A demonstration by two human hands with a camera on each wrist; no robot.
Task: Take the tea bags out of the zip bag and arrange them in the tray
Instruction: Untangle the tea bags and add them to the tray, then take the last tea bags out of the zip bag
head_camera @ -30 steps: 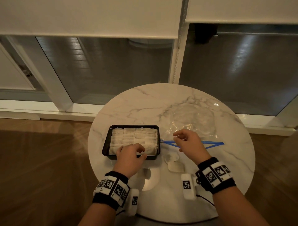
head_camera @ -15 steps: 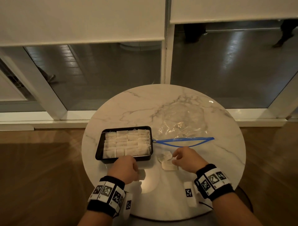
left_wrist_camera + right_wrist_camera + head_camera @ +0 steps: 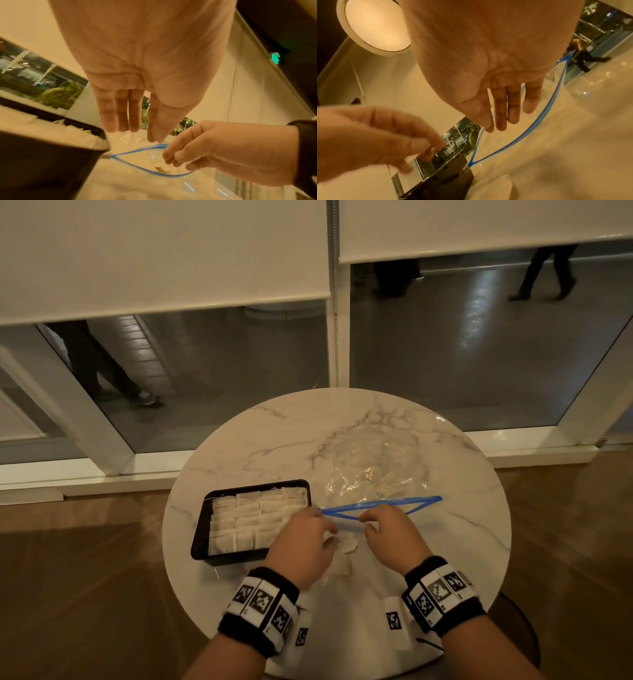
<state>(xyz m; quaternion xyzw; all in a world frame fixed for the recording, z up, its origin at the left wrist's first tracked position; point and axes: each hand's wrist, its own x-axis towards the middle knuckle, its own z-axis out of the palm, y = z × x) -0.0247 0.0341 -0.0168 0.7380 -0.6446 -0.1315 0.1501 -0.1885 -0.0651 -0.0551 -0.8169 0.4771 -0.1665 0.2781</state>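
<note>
A black tray [image 3: 199, 537] on the left of the table holds rows of white tea bags [image 3: 253, 518]. Right of it lies the clear zip bag [image 3: 373, 470], its blue zip rim [image 3: 383, 503] gaping toward me. My right hand [image 3: 371, 523] pinches the near rim of the bag between thumb and fingers, as the left wrist view shows [image 3: 167, 155]. My left hand [image 3: 320, 525] hovers at the bag's mouth beside the tray corner, fingers straight [image 3: 133, 129] and holding nothing. Two or three loose tea bags [image 3: 346, 544] lie on the table between my hands.
The round marble table [image 3: 274, 440] is small, and its edge runs close behind the bag and under my wrists. Beyond it are a low window sill and glass with people walking outside. Wood floor surrounds the table.
My left hand left the tray's front edge and moved right to the bag's mouth. My right hand rose from the loose tea bags and took hold of the blue rim.
</note>
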